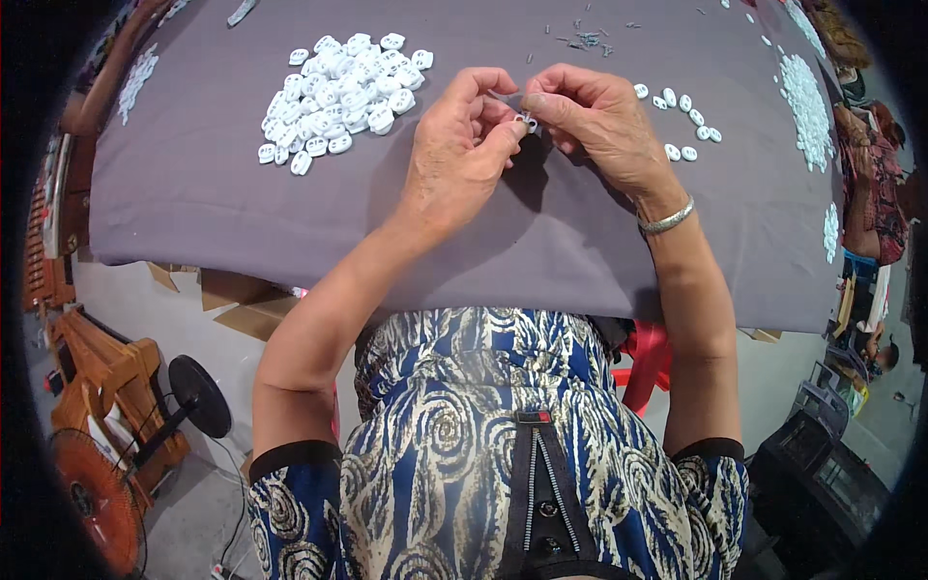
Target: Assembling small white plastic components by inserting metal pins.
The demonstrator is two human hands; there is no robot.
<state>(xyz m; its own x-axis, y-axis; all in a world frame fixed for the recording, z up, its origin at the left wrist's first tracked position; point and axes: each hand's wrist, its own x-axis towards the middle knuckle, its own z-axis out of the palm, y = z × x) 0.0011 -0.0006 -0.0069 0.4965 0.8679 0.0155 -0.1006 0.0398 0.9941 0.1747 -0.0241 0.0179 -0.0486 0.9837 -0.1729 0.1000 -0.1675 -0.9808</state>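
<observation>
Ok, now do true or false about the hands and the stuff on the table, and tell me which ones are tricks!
1. The left hand and right hand meet at a small white piece. True.
2. The silver bracelet is on the left wrist. False: it is on the right.
3. A big white pile lies left of the hands. True.
4. The cloth is bright yellow. False: it is greyish.
5. Small dark pins lie beyond the right hand. True.

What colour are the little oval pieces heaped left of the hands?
The oval pieces are white; the head view shows them best.
</observation>
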